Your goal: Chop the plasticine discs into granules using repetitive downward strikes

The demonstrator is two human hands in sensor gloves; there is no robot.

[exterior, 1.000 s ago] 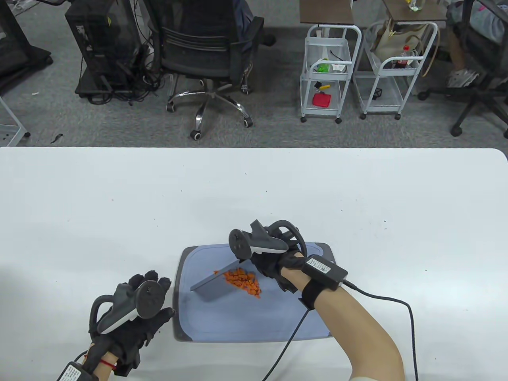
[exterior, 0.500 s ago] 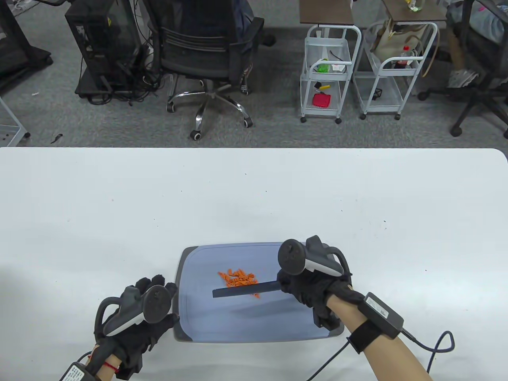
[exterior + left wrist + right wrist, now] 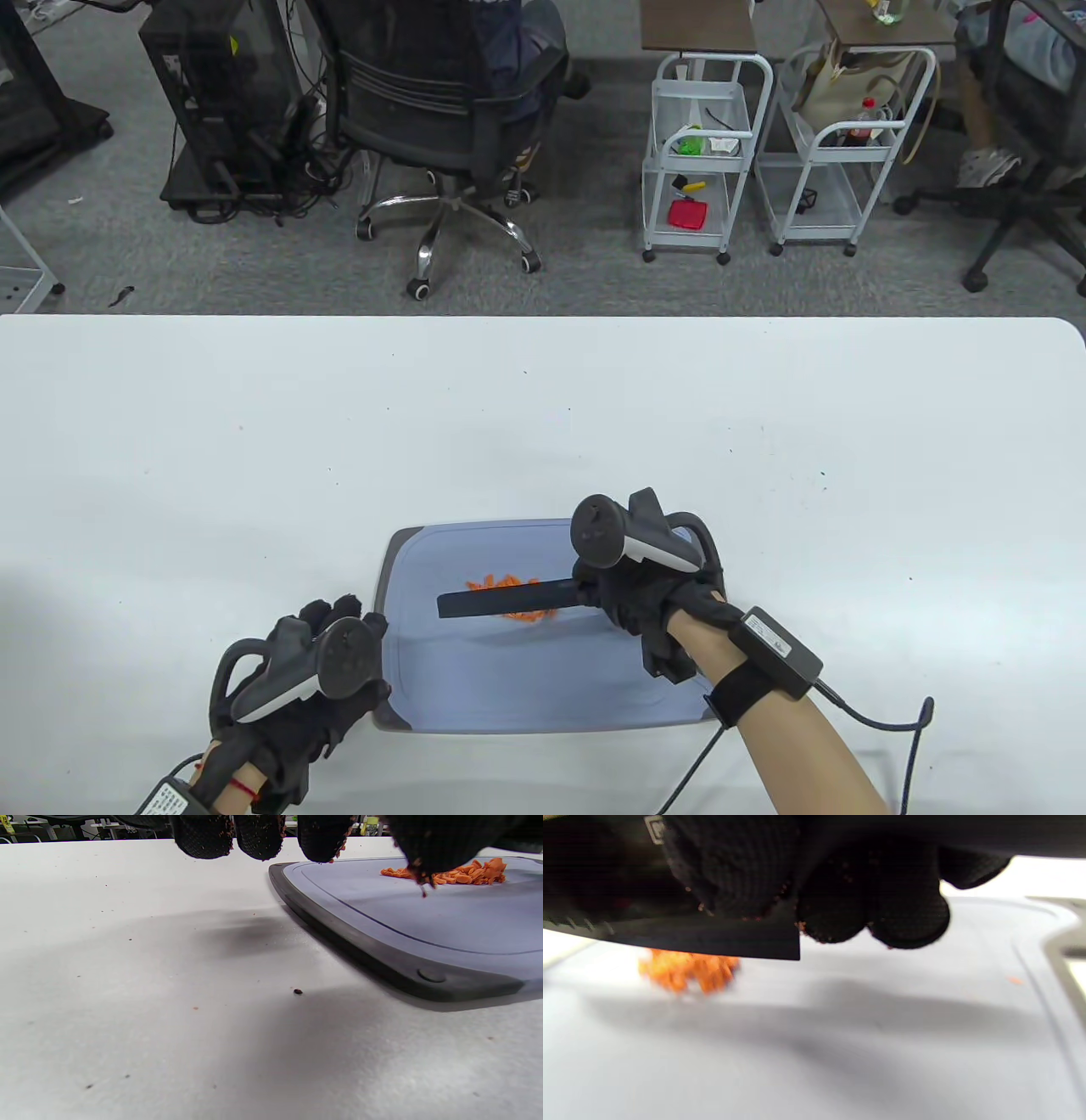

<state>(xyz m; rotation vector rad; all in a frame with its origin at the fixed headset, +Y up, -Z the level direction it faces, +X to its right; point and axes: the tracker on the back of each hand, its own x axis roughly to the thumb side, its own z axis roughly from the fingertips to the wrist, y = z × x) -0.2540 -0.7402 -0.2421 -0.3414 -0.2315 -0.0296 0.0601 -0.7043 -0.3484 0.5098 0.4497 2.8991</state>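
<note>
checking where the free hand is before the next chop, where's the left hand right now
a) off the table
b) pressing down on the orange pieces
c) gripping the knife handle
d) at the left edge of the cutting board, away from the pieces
d: the left hand sits at the left edge of the cutting board, apart from the orange plasticine pieces, while the right hand grips the knife.

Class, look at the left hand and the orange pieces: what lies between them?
Only bare cutting board separates the left hand from the orange pieces; the left wrist view shows it best.

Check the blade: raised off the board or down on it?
Raised. In the right wrist view the blade hangs clear above the orange granules and cutting board.
</note>
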